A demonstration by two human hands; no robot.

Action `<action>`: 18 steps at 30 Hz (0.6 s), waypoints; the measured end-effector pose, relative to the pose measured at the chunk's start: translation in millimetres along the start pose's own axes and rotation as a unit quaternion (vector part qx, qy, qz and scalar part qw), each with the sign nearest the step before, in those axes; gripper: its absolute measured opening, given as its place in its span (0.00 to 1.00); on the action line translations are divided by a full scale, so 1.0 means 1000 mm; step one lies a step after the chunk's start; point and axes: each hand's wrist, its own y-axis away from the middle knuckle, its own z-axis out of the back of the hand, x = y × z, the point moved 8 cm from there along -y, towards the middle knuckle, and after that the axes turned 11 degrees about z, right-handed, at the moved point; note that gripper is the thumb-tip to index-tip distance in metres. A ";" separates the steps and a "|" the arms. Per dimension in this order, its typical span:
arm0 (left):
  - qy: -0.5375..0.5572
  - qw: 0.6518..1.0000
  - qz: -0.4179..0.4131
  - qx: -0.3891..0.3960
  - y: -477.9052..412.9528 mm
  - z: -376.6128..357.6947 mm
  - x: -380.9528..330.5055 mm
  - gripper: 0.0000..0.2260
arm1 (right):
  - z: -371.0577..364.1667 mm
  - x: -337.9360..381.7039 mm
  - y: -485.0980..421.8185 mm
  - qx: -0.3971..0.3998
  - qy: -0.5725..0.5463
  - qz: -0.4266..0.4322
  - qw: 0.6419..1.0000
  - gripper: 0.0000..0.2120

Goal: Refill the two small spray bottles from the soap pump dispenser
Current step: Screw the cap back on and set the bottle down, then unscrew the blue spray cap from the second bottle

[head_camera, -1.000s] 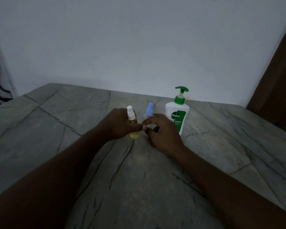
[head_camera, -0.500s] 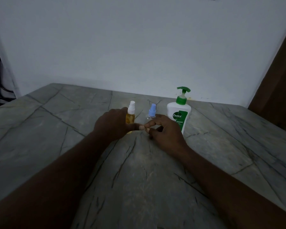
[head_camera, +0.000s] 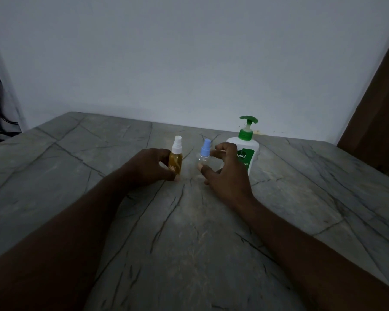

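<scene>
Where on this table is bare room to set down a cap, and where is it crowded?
Bare: the table between the two forearms, left of the left hand, and right of the soap dispenser. Crowded: around the amber bottle and blue-capped bottle, beside the right hand.

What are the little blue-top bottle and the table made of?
The blue-top bottle looks like clear plastic, maybe glass: you see through it. The table looks like matte grey stone, or a print of it: dark veins cross it.

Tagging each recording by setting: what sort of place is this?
Likely a dim room at home, though uncertain: a grey veined stone-look table against a plain white wall, a white soap bottle with green pump on it.
</scene>
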 end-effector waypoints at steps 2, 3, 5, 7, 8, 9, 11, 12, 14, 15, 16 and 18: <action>-0.008 1.000 0.015 -0.027 -0.001 0.001 0.002 0.23 | -0.005 -0.001 0.000 0.020 0.012 -0.012 1.000 0.32; -0.015 0.999 0.023 -0.037 -0.002 0.002 0.003 0.26 | -0.006 -0.001 0.000 0.026 0.018 -0.011 0.999 0.32; -0.040 0.997 0.037 -0.051 -0.002 0.001 0.004 0.29 | -0.006 0.001 0.000 0.031 0.026 -0.004 0.999 0.30; -0.051 0.996 0.042 -0.060 -0.002 0.001 0.006 0.31 | -0.006 0.002 0.000 0.032 0.030 0.004 0.999 0.27; -0.051 0.996 0.041 -0.060 -0.001 0.001 0.005 0.31 | -0.005 0.003 0.000 0.033 0.033 0.007 0.999 0.26; -0.051 0.996 0.040 -0.060 0.000 0.001 0.004 0.31 | -0.005 0.003 0.000 0.033 0.035 0.008 0.999 0.25; -0.049 0.997 0.037 -0.055 0.001 0.001 0.002 0.32 | -0.004 0.003 0.001 0.032 0.034 0.010 0.999 0.23; -0.046 0.997 0.036 -0.052 0.002 0.000 0.001 0.32 | -0.003 0.003 0.001 0.032 0.033 0.011 0.999 0.23; -0.032 0.998 0.037 -0.044 0.003 0.000 -0.002 0.34 | -0.003 0.003 0.002 0.036 0.036 0.013 0.999 0.22; -0.024 0.998 0.038 -0.037 0.003 0.000 -0.003 0.36 | -0.002 0.003 0.001 0.037 0.039 0.015 0.998 0.22; -0.016 0.999 0.037 -0.031 0.004 0.001 -0.003 0.39 | -0.002 0.004 0.001 0.038 0.041 0.017 0.998 0.22; 0.027 0.998 0.033 -0.043 0.005 0.007 -0.005 0.47 | 0.000 0.005 0.001 0.040 0.047 0.019 0.998 0.22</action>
